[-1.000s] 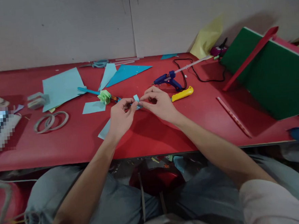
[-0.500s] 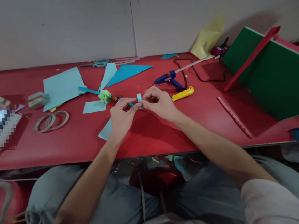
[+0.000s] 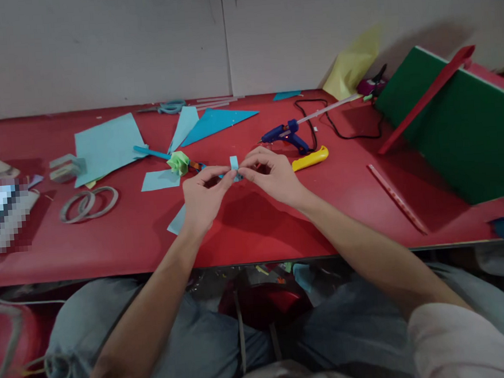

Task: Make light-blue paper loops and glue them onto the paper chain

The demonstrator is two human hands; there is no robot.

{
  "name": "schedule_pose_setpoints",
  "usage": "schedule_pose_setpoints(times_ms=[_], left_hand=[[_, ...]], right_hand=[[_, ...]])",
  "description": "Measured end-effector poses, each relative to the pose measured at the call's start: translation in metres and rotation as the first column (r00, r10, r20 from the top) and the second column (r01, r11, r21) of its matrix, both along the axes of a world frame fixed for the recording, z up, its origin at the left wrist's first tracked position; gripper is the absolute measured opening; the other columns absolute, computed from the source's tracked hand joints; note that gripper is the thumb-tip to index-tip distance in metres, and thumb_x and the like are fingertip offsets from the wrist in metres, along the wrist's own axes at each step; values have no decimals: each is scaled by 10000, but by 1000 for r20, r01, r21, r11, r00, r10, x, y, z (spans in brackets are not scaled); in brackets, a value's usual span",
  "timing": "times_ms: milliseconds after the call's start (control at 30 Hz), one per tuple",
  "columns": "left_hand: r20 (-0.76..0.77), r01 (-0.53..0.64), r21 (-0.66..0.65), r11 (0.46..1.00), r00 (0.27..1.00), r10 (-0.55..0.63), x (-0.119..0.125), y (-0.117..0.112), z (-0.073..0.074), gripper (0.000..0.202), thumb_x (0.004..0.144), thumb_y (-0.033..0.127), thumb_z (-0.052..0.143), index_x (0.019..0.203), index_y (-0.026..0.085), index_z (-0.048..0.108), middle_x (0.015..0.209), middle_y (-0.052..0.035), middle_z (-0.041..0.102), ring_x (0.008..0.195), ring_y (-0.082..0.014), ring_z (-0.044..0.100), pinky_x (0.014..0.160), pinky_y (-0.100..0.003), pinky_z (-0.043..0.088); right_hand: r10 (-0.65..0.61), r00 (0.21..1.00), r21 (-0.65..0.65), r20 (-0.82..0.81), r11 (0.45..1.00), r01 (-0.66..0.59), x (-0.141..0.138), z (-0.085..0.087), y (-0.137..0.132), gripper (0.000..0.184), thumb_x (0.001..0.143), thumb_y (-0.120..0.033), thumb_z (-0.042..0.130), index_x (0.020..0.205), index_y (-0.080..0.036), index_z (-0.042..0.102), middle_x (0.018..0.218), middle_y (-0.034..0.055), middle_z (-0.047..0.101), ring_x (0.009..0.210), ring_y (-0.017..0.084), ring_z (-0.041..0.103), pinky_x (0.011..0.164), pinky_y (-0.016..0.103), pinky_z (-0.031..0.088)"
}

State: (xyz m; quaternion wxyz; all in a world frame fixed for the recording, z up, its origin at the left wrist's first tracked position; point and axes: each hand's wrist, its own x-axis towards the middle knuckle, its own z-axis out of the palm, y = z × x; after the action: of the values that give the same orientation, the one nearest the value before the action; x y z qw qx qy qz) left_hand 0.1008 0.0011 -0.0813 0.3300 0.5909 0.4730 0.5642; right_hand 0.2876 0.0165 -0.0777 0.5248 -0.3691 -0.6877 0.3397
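Note:
Between the fingertips of both hands is a small piece of light blue paper (image 3: 233, 162), its upper end sticking up and the rest partly hidden. My left hand (image 3: 203, 195) pinches it from the left, fingers closed. From the right, the thumb and forefinger of my right hand (image 3: 272, 176) close on it too. Just beyond my left hand lies a light green folded paper flower (image 3: 179, 163) with a blue stem (image 3: 152, 152). A yellow utility knife (image 3: 311, 158) and a blue glue gun (image 3: 285, 133) lie to the right of my right hand.
Light blue sheets (image 3: 106, 146), a darker blue paper triangle (image 3: 219, 124) and scissors (image 3: 172, 107) lie at the back of the red table (image 3: 122, 250). Two tape rolls (image 3: 101, 201) are left. A green board (image 3: 459, 134) stands right, near a pencil-like stick (image 3: 397, 199).
Both hands stay together on the light blue paper, with slight finger movement. Its upper end shows a little taller now. The whole view has shifted slightly.

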Motion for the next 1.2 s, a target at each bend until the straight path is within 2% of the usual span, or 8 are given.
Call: schedule_pose_setpoints(times_ms=[100,333,500,600,700,800,900,1200], left_hand=[[-51,7,104,995,999,-2,1,-2,4,190,825,388,877,845,214,804,869,-37,775,738,-147,649,663,-285,516],[-87,100,51,994,992,-96,-2,1,2,281,836,460,858,903,208,753,831,-11,694,664,-113,542,613,-269,435],[-93,56,111,992,995,-46,0,3,1,327,796,548,882,838,236,793,882,-27,677,767,-152,575,679,-311,469],[-37,19,103,994,999,-15,1,4,2,369,802,590,870,754,242,758,853,-35,653,824,-179,589,714,-332,470],[-20,1,69,998,1000,0,0,3,5,435,829,611,840,691,234,673,741,-15,567,700,-158,495,636,-332,402],[-90,12,90,996,996,-4,0,1,9,504,843,626,812,635,223,592,631,17,447,610,-138,369,584,-328,335],[-154,56,129,990,987,-36,0,-2,12,512,869,609,789,628,215,568,600,29,412,586,-126,335,570,-317,316],[-151,84,127,988,986,-64,-2,0,9,575,886,676,753,626,211,538,581,40,370,555,-111,310,550,-305,308]], right_hand=[[-31,1000,60,-4,998,31,-1,-1,-1,135,914,-328,767,835,-217,770,911,21,679,770,139,560,690,314,449],[-51,998,105,26,993,48,-1,-4,-1,140,908,-351,762,847,-225,762,920,21,693,766,138,548,673,304,443],[-13,1000,65,2,998,13,-3,-2,-2,239,925,-461,759,862,-232,779,932,22,700,753,135,548,668,306,447],[-11,1000,39,-16,999,12,-1,2,-2,305,975,-517,696,871,-245,787,952,35,723,832,162,609,761,338,499],[-63,994,15,-84,998,64,4,2,2,358,1016,-544,629,878,-253,785,974,45,748,950,192,663,910,384,523],[-102,990,-27,-97,995,100,9,-2,7,347,1017,-536,631,897,-248,783,981,45,755,957,193,668,935,394,518],[-100,992,-24,-79,995,98,11,-4,8,318,1023,-489,629,893,-240,779,973,44,750,926,184,660,892,380,508],[-39,999,163,-5,986,39,3,1,-2,267,1043,-393,587,938,-237,777,945,56,728,917,198,646,875,386,501]])
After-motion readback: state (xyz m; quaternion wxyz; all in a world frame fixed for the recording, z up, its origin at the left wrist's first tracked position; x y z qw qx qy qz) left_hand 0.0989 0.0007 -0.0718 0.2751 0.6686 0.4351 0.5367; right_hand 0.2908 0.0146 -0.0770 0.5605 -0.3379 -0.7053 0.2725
